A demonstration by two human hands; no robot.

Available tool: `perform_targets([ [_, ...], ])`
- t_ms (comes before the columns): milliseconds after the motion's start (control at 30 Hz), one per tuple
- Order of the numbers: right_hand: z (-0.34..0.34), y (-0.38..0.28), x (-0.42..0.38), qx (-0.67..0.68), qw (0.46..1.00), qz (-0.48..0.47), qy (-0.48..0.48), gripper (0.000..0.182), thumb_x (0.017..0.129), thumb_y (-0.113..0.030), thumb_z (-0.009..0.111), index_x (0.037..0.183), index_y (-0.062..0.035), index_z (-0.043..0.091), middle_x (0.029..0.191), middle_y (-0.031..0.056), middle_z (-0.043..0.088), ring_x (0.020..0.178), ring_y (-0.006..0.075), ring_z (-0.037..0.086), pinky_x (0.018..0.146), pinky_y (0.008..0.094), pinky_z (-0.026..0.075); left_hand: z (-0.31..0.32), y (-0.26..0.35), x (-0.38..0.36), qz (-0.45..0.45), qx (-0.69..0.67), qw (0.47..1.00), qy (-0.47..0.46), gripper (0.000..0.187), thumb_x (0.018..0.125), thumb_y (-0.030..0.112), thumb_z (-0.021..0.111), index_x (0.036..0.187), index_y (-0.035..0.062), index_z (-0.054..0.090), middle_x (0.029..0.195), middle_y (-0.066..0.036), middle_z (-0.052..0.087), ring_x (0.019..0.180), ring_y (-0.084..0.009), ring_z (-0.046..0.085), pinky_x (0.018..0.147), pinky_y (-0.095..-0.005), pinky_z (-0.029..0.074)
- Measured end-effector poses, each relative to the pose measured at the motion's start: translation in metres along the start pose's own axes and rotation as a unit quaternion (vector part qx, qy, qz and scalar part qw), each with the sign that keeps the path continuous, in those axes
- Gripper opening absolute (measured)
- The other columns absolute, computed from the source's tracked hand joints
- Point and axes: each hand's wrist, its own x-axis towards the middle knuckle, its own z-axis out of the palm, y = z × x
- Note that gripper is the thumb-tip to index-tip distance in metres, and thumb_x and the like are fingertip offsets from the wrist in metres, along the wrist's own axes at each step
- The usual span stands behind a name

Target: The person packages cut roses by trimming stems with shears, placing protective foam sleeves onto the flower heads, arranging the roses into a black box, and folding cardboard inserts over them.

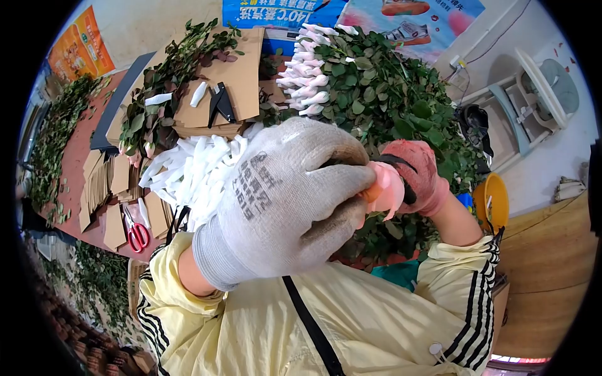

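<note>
My left hand (291,188), in a grey knit glove with dark print, reaches across the middle with its fingers bent and their tips on a pink-orange rose (389,188). From the right, my right hand (423,175) in a red glove with black finger parts closes round the same rose from the other side. Both hands hide the flower's far side, and its stem cannot be made out. White sleeves (194,172) lie piled behind my left hand. A bundle of leafy stems (370,88), with pale wrapped heads (307,75), lies beyond my hands.
Cardboard sheets (248,69) carry more leafy stems and a black stapler (221,105). Red-handled scissors (137,235) rest at the left by folded cardboard pieces (100,188). At the right are a yellow bucket (492,202) and a pale chair (533,100).
</note>
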Motion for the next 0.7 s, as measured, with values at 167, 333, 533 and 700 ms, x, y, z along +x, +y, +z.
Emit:
perform_targets([
  [167,-0.002,-0.007,0.01,-0.043,0.996,-0.047,0.062,0.063,0.047,-0.036,0.074,0.102,-0.0064,0.062,0.1,0.0112,0.057,0.085,0.0296,0.059,0.073,0.0397,0.046,0.0,-0.005,-0.002,-0.001,-0.034,0.999,-0.006,0.026,0.062,0.005,0.065,0.087,-0.0003,0.064,0.089,-0.014,0.061,0.08,-0.0298,0.058,0.068,-0.0376,0.045],
  [333,0.004,-0.006,0.007,-0.051,0.995,-0.046,0.069,0.067,0.04,-0.024,0.073,0.104,-0.0073,0.061,0.103,0.0111,0.054,0.085,0.0292,0.058,0.069,0.0403,0.048,0.0,0.002,0.0,0.001,0.024,1.0,-0.013,0.029,0.059,0.004,0.068,0.087,0.0014,0.064,0.087,-0.013,0.061,0.078,-0.0299,0.059,0.067,-0.0377,0.045],
  [533,0.007,-0.005,0.006,-0.034,0.999,-0.02,0.022,0.052,0.053,-0.031,0.073,0.098,-0.0063,0.064,0.093,0.009,0.059,0.083,0.0295,0.059,0.072,0.0398,0.046,0.007,-0.001,-0.001,0.013,0.025,1.0,0.01,0.034,0.053,0.003,0.072,0.086,0.0036,0.062,0.086,-0.011,0.06,0.074,-0.0294,0.059,0.063,-0.0385,0.045],
  [700,0.007,-0.006,0.008,-0.02,0.999,-0.027,0.023,0.05,0.051,-0.025,0.071,0.097,-0.006,0.064,0.09,0.0083,0.059,0.08,0.0294,0.059,0.07,0.0392,0.047,0.006,-0.003,-0.001,0.0,0.019,1.0,-0.009,0.033,0.053,0.003,0.072,0.084,0.0043,0.062,0.085,-0.01,0.06,0.073,-0.0291,0.059,0.063,-0.0386,0.045],
])
